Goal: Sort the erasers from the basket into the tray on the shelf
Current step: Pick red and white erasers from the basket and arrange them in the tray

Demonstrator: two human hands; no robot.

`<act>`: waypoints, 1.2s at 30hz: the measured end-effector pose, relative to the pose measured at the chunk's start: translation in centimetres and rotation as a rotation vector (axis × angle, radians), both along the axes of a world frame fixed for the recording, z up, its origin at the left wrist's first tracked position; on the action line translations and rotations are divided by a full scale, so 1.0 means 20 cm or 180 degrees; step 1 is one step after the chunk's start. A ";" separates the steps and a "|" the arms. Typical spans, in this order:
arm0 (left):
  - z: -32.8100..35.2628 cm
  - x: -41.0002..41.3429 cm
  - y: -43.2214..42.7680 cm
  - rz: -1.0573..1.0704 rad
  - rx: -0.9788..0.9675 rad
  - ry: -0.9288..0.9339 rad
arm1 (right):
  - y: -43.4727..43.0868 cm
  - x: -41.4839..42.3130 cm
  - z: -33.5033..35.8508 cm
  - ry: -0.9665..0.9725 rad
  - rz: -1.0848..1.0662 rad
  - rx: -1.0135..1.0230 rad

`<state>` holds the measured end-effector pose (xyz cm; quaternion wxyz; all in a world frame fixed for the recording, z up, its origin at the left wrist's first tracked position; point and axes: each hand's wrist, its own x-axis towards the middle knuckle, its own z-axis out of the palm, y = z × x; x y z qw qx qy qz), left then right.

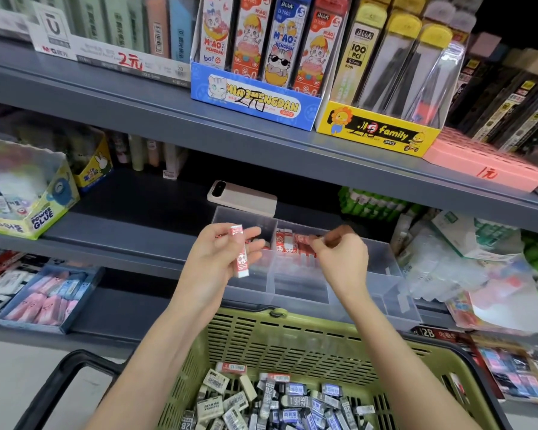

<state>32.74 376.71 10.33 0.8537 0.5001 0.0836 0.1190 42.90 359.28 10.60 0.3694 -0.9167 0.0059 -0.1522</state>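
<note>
grey shelf (131, 231), clear tray (395, 271), phone (246, 198)

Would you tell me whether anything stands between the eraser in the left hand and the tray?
Nothing visible does: the left hand holds the red-and-white eraser just before the open tray, and the right hand, pinching a second eraser, is off to the side.

place: stationery shop | evidence: shelves (168, 119) stocked with display boxes (255, 100), handwritten price marks (131, 62)
</note>
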 end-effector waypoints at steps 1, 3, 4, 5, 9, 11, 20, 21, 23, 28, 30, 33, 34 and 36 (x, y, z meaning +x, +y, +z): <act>0.00 0.00 0.00 -0.0013 0.0073 -0.0002 | 0.01 -0.01 -0.01 0.0019 -0.0005 -0.0043; 0.00 0.00 0.01 -0.0017 0.0285 0.0031 | 0.01 -0.02 -0.01 0.0129 0.0066 -0.0268; -0.01 0.00 0.01 -0.0002 0.0396 0.0059 | 0.01 -0.02 0.00 0.0205 0.0147 -0.0444; -0.01 0.00 0.01 0.0024 0.0493 0.0078 | 0.01 -0.02 0.01 0.0292 0.0234 -0.0637; 0.01 -0.02 -0.01 0.0034 0.0617 0.0046 | 0.02 0.01 0.06 0.0770 0.0653 -0.1328; 0.01 -0.02 -0.01 0.0032 0.0577 0.0018 | 0.02 0.03 0.09 0.1101 0.0906 -0.1345; 0.01 -0.01 -0.01 0.0086 0.0334 -0.0024 | 0.05 0.08 0.13 0.1379 0.1109 -0.1071; 0.00 -0.01 -0.01 0.0091 0.0289 -0.0037 | 0.05 0.07 0.13 0.1276 0.1107 -0.1226; 0.00 -0.01 -0.01 0.0068 0.0203 -0.0072 | 0.05 0.02 0.12 0.0709 0.1049 -0.1529; 0.01 0.00 0.00 -0.0005 -0.0030 -0.0175 | 0.07 -0.20 0.16 0.0810 0.2134 0.0846; 0.02 -0.01 -0.01 -0.0091 -0.0088 -0.0255 | 0.06 -0.25 0.16 0.1195 0.2356 0.1907; 0.01 -0.01 -0.04 -0.0095 -0.0066 -0.0315 | 0.04 -0.28 0.13 0.1565 0.2404 0.3026; 0.01 -0.02 -0.05 -0.0077 0.0023 -0.0327 | 0.04 -0.30 0.12 0.1532 0.2408 0.3127; 0.01 -0.02 -0.07 -0.0055 0.0380 -0.0376 | 0.03 -0.32 0.08 0.1372 0.2266 0.3070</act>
